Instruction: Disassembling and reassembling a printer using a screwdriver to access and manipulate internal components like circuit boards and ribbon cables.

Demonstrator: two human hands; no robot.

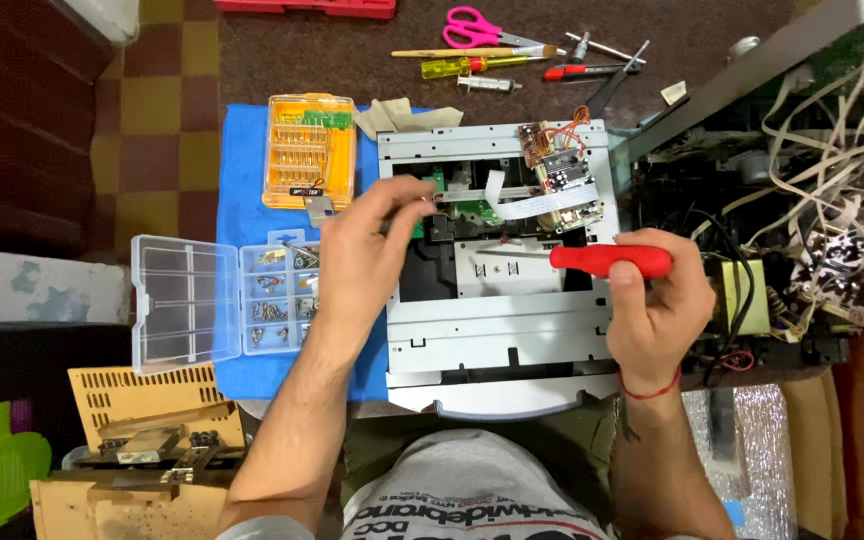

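Red-handled screwdriver (607,260) is being clamped in the right hand (657,305), its tip resting on the grey metal drive chassis (497,335) at the person's lap. The left hand (367,255) is pinching something small over the green circuit board (467,210); loosening seems underway, needing steady alignment.

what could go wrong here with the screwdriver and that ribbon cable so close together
1. The red-handled screwdriver in the right hand points across the open metal drive chassis; a slip might gouge the green circuit board.
2. The white ribbon cable lies loose over the opening, near the left hand, and might get creased or tugged.
3. The clear parts box stands open by the left forearm; a nudge could scatter its small parts.
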